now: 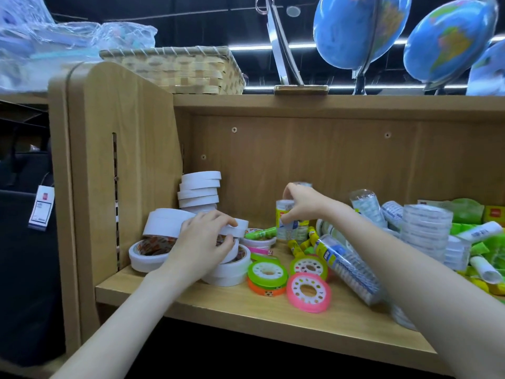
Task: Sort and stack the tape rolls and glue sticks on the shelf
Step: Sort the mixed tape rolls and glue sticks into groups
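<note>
While the white tape rolls (175, 228) are gripped by the left hand (203, 239) at nine o'clock on the shelf (273, 321), apparently for stacking, a wrapped tube of clear tape (289, 220) is held upright by the curled right hand (302, 203). Coloured tape dispensers (308, 291) and glue sticks (297, 246) are scattered towards three o'clock, unsorted.

Shelf (246, 305): light wood grain. White tape rolls (200, 188) stacked at 9 o'clock; one lower roll (149, 248) shows an orange-patterned core. Flat reels at 6 o'clock: pink (308, 292), green (267, 272), orange (266, 290), each with a white perforated hub. Clear tape packs (426, 228) at 3 o'clock; blue globes (358, 28) at 1 o'clock; woven tan basket (180, 69) at 11 o'clock.
</note>
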A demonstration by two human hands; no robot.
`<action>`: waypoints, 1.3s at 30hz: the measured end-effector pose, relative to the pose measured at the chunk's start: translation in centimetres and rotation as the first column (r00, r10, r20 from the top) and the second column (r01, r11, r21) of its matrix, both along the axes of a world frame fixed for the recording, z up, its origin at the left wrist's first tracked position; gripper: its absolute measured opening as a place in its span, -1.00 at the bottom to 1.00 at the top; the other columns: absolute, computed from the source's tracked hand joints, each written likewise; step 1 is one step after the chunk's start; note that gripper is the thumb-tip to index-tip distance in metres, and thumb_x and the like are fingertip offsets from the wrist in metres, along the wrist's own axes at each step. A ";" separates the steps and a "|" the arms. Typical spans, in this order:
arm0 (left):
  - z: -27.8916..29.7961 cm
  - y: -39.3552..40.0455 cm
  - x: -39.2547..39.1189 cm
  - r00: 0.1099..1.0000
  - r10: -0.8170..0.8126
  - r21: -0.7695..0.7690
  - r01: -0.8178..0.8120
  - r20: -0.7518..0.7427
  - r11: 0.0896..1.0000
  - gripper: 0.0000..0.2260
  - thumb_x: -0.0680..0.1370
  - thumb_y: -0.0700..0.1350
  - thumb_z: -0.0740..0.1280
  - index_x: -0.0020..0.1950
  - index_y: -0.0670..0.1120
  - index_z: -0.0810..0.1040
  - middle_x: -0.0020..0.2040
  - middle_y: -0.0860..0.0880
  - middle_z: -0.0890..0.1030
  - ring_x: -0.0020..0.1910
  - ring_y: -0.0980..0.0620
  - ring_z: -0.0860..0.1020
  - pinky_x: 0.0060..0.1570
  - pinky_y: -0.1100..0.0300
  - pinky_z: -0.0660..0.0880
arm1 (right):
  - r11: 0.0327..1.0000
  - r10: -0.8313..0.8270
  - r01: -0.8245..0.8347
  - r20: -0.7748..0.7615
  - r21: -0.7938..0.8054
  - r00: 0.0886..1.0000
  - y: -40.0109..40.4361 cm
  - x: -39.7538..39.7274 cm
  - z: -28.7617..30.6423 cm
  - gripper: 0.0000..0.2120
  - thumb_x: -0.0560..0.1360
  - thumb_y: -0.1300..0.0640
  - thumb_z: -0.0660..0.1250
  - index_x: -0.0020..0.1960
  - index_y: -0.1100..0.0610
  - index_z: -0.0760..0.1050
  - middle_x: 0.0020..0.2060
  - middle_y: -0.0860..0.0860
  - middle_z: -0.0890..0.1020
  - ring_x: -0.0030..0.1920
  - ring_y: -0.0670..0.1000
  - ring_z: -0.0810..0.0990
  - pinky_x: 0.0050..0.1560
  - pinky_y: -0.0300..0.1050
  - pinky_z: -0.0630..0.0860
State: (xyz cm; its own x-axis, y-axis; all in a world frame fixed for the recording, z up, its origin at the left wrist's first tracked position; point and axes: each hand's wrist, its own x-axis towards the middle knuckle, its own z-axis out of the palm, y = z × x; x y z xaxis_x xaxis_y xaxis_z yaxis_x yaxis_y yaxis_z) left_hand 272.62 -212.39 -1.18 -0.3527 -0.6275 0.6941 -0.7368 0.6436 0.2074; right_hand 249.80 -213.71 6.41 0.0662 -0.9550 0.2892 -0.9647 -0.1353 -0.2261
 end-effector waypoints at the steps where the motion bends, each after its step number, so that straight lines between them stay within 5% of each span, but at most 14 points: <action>1: -0.1 0.0 -0.1 1.000 0.007 -0.006 -0.007 -0.005 1.000 -0.78 0.57 -0.06 0.22 0.20 0.01 0.50 0.17 0.11 0.47 0.20 0.07 0.38 0.22 0.12 0.20 | 1.000 -0.022 0.022 0.000 0.007 1.000 0.2 0.0 0.1 -0.54 0.39 0.09 0.43 0.16 0.21 0.31 -0.04 0.05 0.46 -0.14 0.01 0.48 -0.28 -0.17 0.43; 5: -0.2 0.1 -0.2 0.999 0.035 -0.021 -0.035 -0.020 0.999 -0.79 0.57 -0.07 0.20 0.19 0.01 0.50 0.15 0.10 0.49 0.19 0.08 0.38 0.23 0.13 0.19 | 0.992 -0.059 0.039 0.171 0.117 0.984 0.8 0.1 0.2 -0.54 0.40 0.10 0.43 0.17 0.14 0.27 -0.15 0.01 0.48 -0.33 -0.04 0.60 -0.32 -0.20 0.56; 16: -0.3 0.5 -0.3 0.998 0.056 -0.033 -0.056 -0.008 0.998 -0.77 0.58 -0.09 0.16 0.21 0.02 0.48 0.16 0.10 0.52 0.20 0.07 0.37 0.23 0.18 0.17 | 0.987 -0.062 0.053 0.049 0.154 0.997 0.6 0.4 -1.4 -0.32 0.42 -0.05 0.42 0.39 0.19 0.22 0.20 0.10 0.49 0.01 0.05 0.61 0.01 -0.09 0.54; 20: -0.4 0.4 -0.4 0.997 0.074 -0.058 -0.075 -0.021 0.995 -0.77 0.58 -0.10 0.17 0.20 0.02 0.50 0.15 0.10 0.54 0.17 0.06 0.40 0.20 0.18 0.19 | 0.963 -0.141 0.182 -0.205 0.197 0.969 2.1 0.2 -0.2 -0.49 0.44 -0.07 0.39 0.23 0.26 0.48 0.04 0.12 0.59 -0.06 0.09 0.59 -0.05 -0.06 0.53; 24: -0.5 0.5 -0.4 0.996 0.085 -0.054 -0.086 -0.024 0.995 -0.76 0.58 -0.10 0.16 0.20 0.02 0.50 0.15 0.10 0.54 0.16 0.06 0.40 0.18 0.19 0.20 | 0.868 -0.129 0.352 -0.524 0.350 0.842 1.6 1.5 -1.5 -0.40 0.44 -0.27 0.28 0.27 0.15 0.44 0.16 0.04 0.54 0.08 0.08 0.53 0.09 -0.03 0.51; 26: -0.5 0.5 -0.3 0.996 0.083 -0.047 -0.084 -0.010 0.995 -0.76 0.58 -0.09 0.15 0.22 0.03 0.48 0.16 0.10 0.53 0.18 0.06 0.38 0.20 0.19 0.19 | 0.841 -0.133 0.395 -0.568 0.369 0.813 1.0 2.0 -2.2 -0.44 0.46 -0.26 0.26 0.25 0.14 0.45 0.10 0.05 0.53 0.01 0.08 0.50 0.02 -0.07 0.49; 30: -0.3 0.5 -0.3 0.997 0.075 -0.032 -0.074 0.003 0.997 -0.75 0.58 -0.09 0.14 0.23 0.03 0.47 0.17 0.09 0.52 0.21 0.06 0.37 0.21 0.18 0.18 | 0.870 -0.154 0.342 -0.461 0.357 0.874 0.9 1.8 -2.6 -0.55 0.49 -0.09 0.31 0.28 0.16 0.43 0.14 0.04 0.52 0.06 0.07 0.52 -0.01 -0.13 0.47; 34: -0.3 0.5 -0.4 0.996 0.083 -0.033 -0.083 -0.016 0.996 -0.76 0.58 -0.10 0.15 0.21 0.03 0.48 0.17 0.10 0.53 0.20 0.06 0.38 0.21 0.17 0.19 | 0.892 -0.190 0.303 -0.330 0.334 0.924 1.0 0.8 -2.8 -0.73 0.43 0.04 0.38 0.04 0.18 0.50 -0.11 0.05 0.52 -0.12 0.05 0.49 -0.18 -0.14 0.44; 39: -0.3 0.5 -0.4 0.997 0.072 -0.012 -0.072 -0.021 0.997 -0.76 0.57 -0.10 0.16 0.20 0.02 0.49 0.17 0.09 0.54 0.20 0.05 0.39 0.24 0.13 0.20 | 0.949 -0.255 0.268 -0.098 0.165 0.962 1.6 0.0 -2.9 -0.62 0.40 0.16 0.44 0.17 0.26 0.52 0.00 0.16 0.59 -0.10 0.08 0.56 -0.12 -0.08 0.52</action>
State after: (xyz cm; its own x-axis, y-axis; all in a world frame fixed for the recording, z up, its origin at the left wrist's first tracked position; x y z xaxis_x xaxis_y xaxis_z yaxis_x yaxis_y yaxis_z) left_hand 272.23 -211.93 -1.45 -0.2928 -0.6420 0.7086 -0.7767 0.5919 0.2153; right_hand 249.83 -212.09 3.56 -0.1775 -0.9768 0.1195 -0.9758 0.1590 -0.1498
